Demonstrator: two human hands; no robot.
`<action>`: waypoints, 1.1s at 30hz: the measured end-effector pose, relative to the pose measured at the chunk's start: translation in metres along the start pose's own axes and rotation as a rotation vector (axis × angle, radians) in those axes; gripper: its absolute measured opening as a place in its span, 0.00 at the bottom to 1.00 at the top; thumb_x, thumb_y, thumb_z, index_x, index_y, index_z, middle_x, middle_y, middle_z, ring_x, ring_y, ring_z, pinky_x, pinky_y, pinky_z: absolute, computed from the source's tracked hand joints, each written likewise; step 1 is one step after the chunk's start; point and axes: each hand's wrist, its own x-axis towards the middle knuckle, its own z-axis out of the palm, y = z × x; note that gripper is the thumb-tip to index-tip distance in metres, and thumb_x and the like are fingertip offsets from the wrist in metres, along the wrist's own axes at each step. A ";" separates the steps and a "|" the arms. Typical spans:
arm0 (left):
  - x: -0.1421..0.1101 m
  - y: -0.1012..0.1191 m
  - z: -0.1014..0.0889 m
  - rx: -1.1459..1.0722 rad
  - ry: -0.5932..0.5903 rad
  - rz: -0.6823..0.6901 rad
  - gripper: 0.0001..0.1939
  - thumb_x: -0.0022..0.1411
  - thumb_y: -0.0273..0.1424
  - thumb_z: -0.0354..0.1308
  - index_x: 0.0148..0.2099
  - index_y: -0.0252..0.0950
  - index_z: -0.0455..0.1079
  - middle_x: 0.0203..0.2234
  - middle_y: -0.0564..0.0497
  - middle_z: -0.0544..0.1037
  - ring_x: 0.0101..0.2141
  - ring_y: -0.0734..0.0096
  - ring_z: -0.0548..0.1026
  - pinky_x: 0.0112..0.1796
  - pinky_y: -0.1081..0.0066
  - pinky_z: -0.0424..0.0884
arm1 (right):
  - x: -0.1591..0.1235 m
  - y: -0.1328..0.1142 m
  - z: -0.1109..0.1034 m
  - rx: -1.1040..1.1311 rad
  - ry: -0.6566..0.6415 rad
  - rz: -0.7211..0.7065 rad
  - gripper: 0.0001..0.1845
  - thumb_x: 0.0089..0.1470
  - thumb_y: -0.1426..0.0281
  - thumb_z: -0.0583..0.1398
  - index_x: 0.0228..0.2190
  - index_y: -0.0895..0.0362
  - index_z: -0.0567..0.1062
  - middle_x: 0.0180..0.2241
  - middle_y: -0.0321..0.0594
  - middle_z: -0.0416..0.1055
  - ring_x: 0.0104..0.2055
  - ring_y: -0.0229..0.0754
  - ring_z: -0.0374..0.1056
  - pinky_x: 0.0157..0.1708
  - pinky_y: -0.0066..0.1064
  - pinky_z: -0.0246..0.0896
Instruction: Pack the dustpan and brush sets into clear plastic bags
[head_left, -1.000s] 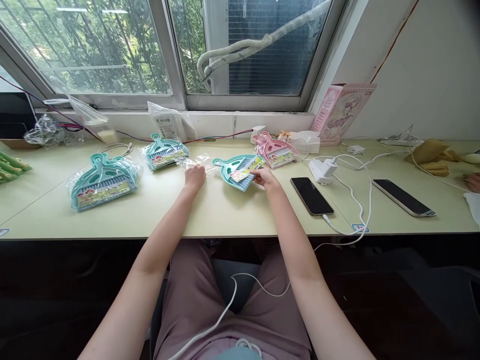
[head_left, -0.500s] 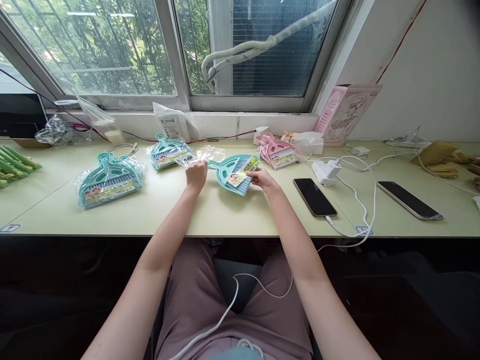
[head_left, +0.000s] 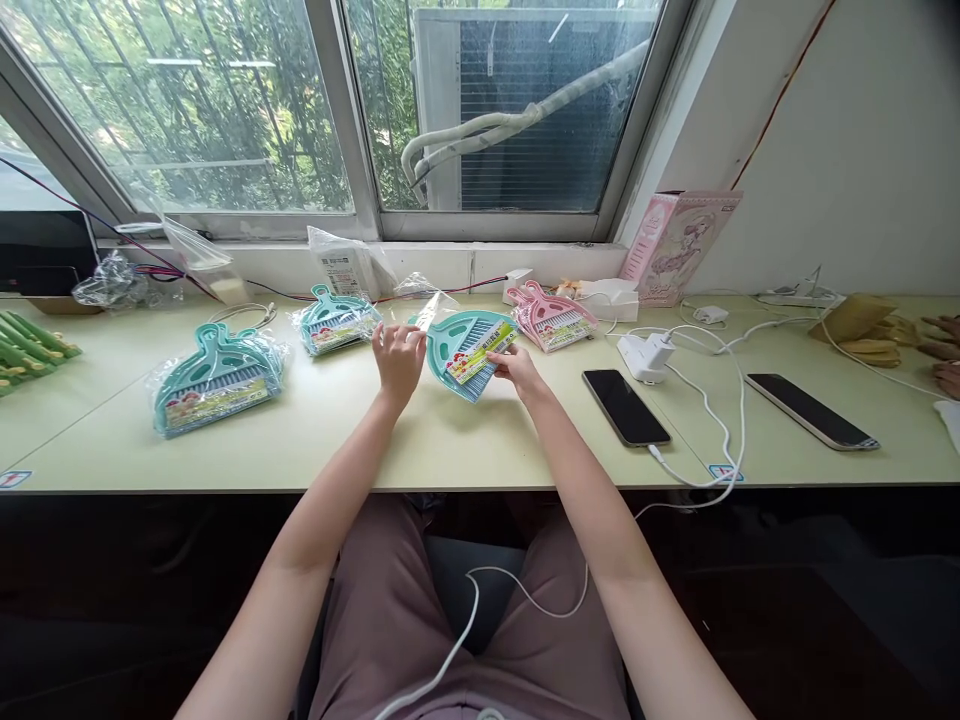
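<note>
Pink packs (head_left: pixel 551 316) sit near the dustpan (head_left: pixel 448 338), gripped by our left hand (head_left: pixel 399 364) and right hand (head_left: pixel 517 367) over the pale desk (head_left: pixel 465 452); teal packs (head_left: pixel 217 385) lie left, a phone (head_left: pixel 625 407) right; beyond, a window (head_left: pixel 364 120).

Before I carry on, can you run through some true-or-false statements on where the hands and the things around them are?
1. The right hand holds a teal dustpan set by its labelled brush side. True.
2. The left hand is on a phone. False: it is at the handle end of the teal dustpan set.
3. Two wrapped teal sets lie to the left of the left hand. True.
4. The pink dustpan set lies at the far left of the desk. False: it lies just right of the teal dustpan set, nearer the window.
5. A white cable is plugged into the nearer phone. True.
</note>
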 end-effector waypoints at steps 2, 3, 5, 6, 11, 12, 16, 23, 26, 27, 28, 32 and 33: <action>0.002 -0.006 0.000 0.043 0.051 -0.015 0.16 0.70 0.34 0.47 0.45 0.42 0.76 0.49 0.43 0.77 0.59 0.48 0.64 0.66 0.46 0.40 | 0.000 0.001 0.003 -0.002 0.040 -0.056 0.08 0.49 0.78 0.66 0.31 0.56 0.73 0.27 0.32 0.74 0.25 0.31 0.67 0.24 0.20 0.63; 0.003 -0.011 -0.001 0.073 0.080 -0.029 0.16 0.69 0.34 0.47 0.45 0.41 0.76 0.49 0.42 0.77 0.59 0.47 0.64 0.66 0.45 0.41 | 0.000 0.001 0.004 -0.005 0.054 -0.081 0.08 0.49 0.77 0.66 0.31 0.56 0.73 0.27 0.32 0.74 0.26 0.31 0.67 0.24 0.20 0.64; 0.006 -0.020 -0.001 0.126 0.135 -0.067 0.15 0.69 0.33 0.47 0.43 0.40 0.77 0.47 0.41 0.77 0.58 0.46 0.65 0.65 0.44 0.42 | 0.001 0.002 0.005 -0.014 0.085 -0.114 0.09 0.48 0.75 0.67 0.31 0.56 0.72 0.28 0.33 0.74 0.26 0.32 0.67 0.25 0.21 0.64; 0.008 -0.024 -0.002 0.144 0.160 -0.086 0.15 0.68 0.33 0.47 0.43 0.40 0.77 0.47 0.41 0.78 0.57 0.46 0.66 0.65 0.44 0.43 | 0.002 0.003 0.005 -0.020 0.103 -0.123 0.10 0.47 0.74 0.68 0.31 0.56 0.72 0.28 0.33 0.74 0.26 0.32 0.67 0.25 0.22 0.64; 0.011 -0.031 0.000 0.162 0.209 -0.080 0.14 0.66 0.31 0.50 0.39 0.39 0.77 0.44 0.41 0.79 0.54 0.46 0.69 0.63 0.43 0.47 | 0.006 0.009 0.004 -0.052 0.154 -0.147 0.09 0.45 0.73 0.67 0.30 0.56 0.72 0.28 0.33 0.73 0.26 0.34 0.66 0.25 0.25 0.65; 0.010 -0.030 0.001 0.160 0.207 -0.068 0.13 0.66 0.31 0.50 0.39 0.39 0.77 0.43 0.41 0.79 0.54 0.45 0.69 0.63 0.42 0.47 | 0.007 0.009 0.003 -0.058 0.151 -0.149 0.09 0.45 0.73 0.67 0.30 0.56 0.73 0.28 0.33 0.73 0.26 0.34 0.67 0.25 0.25 0.65; 0.009 -0.029 0.003 0.164 0.203 -0.024 0.13 0.66 0.31 0.50 0.38 0.39 0.77 0.41 0.41 0.80 0.53 0.46 0.70 0.63 0.43 0.48 | 0.006 0.010 0.004 -0.059 0.057 -0.128 0.09 0.43 0.73 0.67 0.29 0.56 0.73 0.28 0.34 0.74 0.26 0.35 0.67 0.25 0.25 0.64; 0.008 -0.032 0.007 0.151 0.188 0.041 0.14 0.67 0.32 0.49 0.39 0.39 0.77 0.41 0.41 0.80 0.53 0.46 0.70 0.64 0.44 0.46 | 0.003 0.011 0.007 -0.114 -0.148 -0.090 0.12 0.39 0.73 0.70 0.29 0.58 0.76 0.28 0.38 0.77 0.26 0.36 0.69 0.21 0.24 0.62; 0.008 -0.032 0.007 0.132 0.194 0.048 0.13 0.67 0.32 0.50 0.38 0.39 0.77 0.41 0.42 0.80 0.53 0.46 0.70 0.64 0.44 0.46 | 0.005 0.012 0.007 -0.104 -0.104 -0.096 0.12 0.39 0.73 0.70 0.29 0.58 0.75 0.27 0.37 0.76 0.26 0.36 0.69 0.21 0.24 0.63; 0.008 -0.031 0.007 0.120 0.191 0.055 0.13 0.67 0.32 0.50 0.38 0.39 0.77 0.41 0.42 0.80 0.53 0.46 0.70 0.64 0.44 0.46 | 0.006 0.012 0.006 -0.098 -0.076 -0.106 0.12 0.40 0.73 0.70 0.29 0.58 0.75 0.27 0.37 0.76 0.26 0.36 0.69 0.22 0.25 0.63; 0.007 -0.030 0.007 0.108 0.187 0.065 0.13 0.67 0.32 0.50 0.38 0.40 0.77 0.41 0.42 0.80 0.53 0.47 0.70 0.64 0.44 0.46 | 0.007 0.013 0.006 -0.095 -0.040 -0.119 0.12 0.41 0.73 0.70 0.29 0.57 0.75 0.27 0.37 0.76 0.26 0.36 0.69 0.23 0.25 0.64; 0.005 -0.025 0.010 0.050 0.170 0.117 0.12 0.66 0.31 0.52 0.38 0.41 0.77 0.41 0.44 0.81 0.51 0.50 0.72 0.64 0.44 0.46 | 0.010 0.015 0.006 -0.120 0.100 -0.180 0.12 0.43 0.72 0.70 0.30 0.56 0.73 0.28 0.35 0.75 0.27 0.35 0.68 0.24 0.26 0.66; 0.005 -0.023 0.010 0.036 0.170 0.131 0.11 0.66 0.31 0.52 0.38 0.41 0.77 0.41 0.45 0.82 0.51 0.50 0.72 0.64 0.44 0.45 | 0.010 0.016 0.007 -0.125 0.104 -0.186 0.12 0.43 0.71 0.70 0.31 0.56 0.73 0.28 0.35 0.75 0.27 0.35 0.67 0.24 0.26 0.66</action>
